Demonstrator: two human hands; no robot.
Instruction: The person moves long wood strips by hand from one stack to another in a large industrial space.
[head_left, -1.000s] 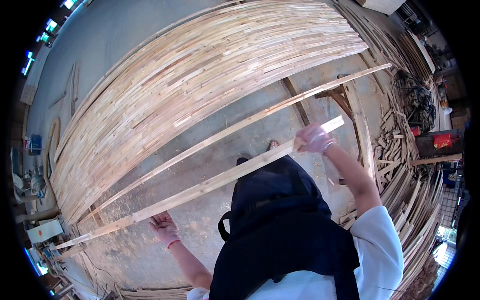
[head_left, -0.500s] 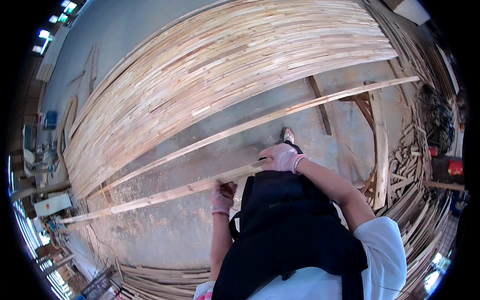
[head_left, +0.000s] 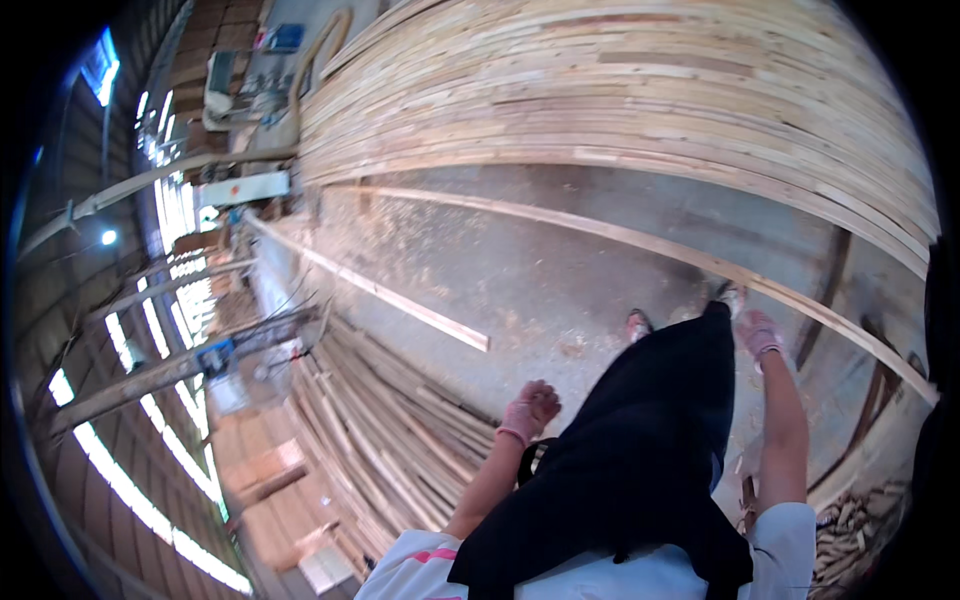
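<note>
A long pale wooden plank (head_left: 395,298) runs from the machine side at the far left, its near end apart from both hands. My left hand (head_left: 531,411), in a pinkish work glove, is loosely curled with nothing in it, to the right of that end. My right hand (head_left: 759,334), in a matching glove, hangs with fingers extended and nothing visible in them, just below a second long wooden strip (head_left: 600,228). That strip crosses from the far left to the right edge. I cannot tell whether the hand touches it.
Wide rows of pale boards (head_left: 620,110) fill the far side. A pile of narrow strips (head_left: 400,420) lies at lower left, with scrap pieces (head_left: 850,535) at lower right. Machinery with a hose (head_left: 295,100) stands far left. Sawdust covers parts of the floor (head_left: 450,250).
Both hands have come off the plank, which now lies to the left of them. The view has swung left, bringing the wall and the strip pile further into the picture.
</note>
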